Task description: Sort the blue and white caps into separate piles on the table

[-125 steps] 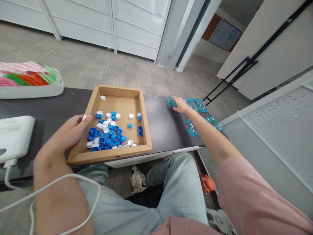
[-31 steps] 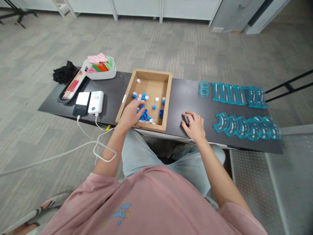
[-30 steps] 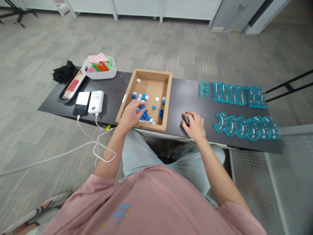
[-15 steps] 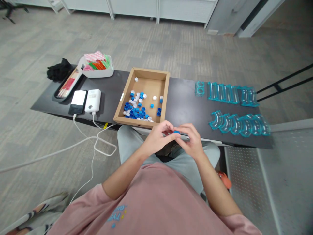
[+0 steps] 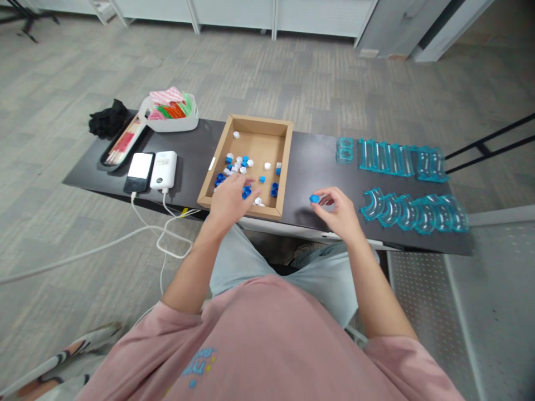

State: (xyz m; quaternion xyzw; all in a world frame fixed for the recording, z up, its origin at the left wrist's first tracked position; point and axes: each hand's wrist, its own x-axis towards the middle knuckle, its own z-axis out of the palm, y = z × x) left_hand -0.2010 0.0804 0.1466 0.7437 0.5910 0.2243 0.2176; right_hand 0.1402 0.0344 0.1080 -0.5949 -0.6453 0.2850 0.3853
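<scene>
A shallow cardboard tray (image 5: 228,128) on the black table (image 5: 309,161) holds several small blue and white hexagonal pieces (image 5: 240,164). My left hand (image 5: 229,199) hovers over the tray's near side, fingers spread above the pieces, nothing visibly in it. My right hand (image 5: 339,210) is over the table to the right of the tray and pinches one blue hexagonal piece (image 5: 314,198) between thumb and fingertips.
Clear teal curved and straight track pieces (image 5: 412,210) lie in two rows at the table's right end. To the left sit a phone (image 5: 139,166), a white power bank (image 5: 164,169) with cables, a white basket of coloured strips (image 5: 170,110), a dark tray and a black cloth.
Half a second ago both hands met in front of the table around a blue piece. Now the left hand has gone back over the tray and the right hand carries the piece above the table.
</scene>
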